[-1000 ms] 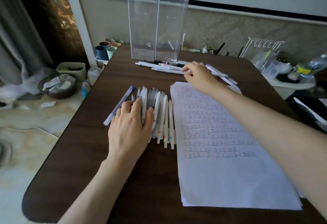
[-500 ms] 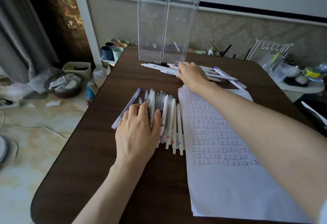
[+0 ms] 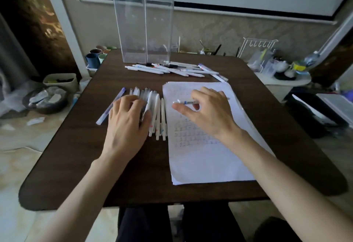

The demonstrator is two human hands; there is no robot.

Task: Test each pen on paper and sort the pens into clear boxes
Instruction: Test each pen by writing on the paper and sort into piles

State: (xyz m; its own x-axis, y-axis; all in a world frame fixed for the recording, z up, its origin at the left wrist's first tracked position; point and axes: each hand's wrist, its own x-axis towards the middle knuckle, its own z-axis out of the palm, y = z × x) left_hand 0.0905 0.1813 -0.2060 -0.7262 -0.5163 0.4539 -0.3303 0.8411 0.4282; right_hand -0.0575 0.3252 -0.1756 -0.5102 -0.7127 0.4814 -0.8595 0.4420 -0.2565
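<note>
Handwriting on the paper (image 3: pixel 202 161) is too small to read. Fingers of the right hand (image 3: pixel 209 114) pinch a blue-labelled pen (image 3: pixel 186 102); the left hand (image 3: pixel 127 125) lies released across the pen row (image 3: pixel 157 111).

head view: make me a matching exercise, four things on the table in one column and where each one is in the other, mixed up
1 clear boxes
2 row of pens
3 single pen
4 paper

A held in the right hand
B upright at the table's far edge
C under the left hand
D flat, right of the row of pens

Pairs: 1-B, 2-C, 3-A, 4-D
</note>
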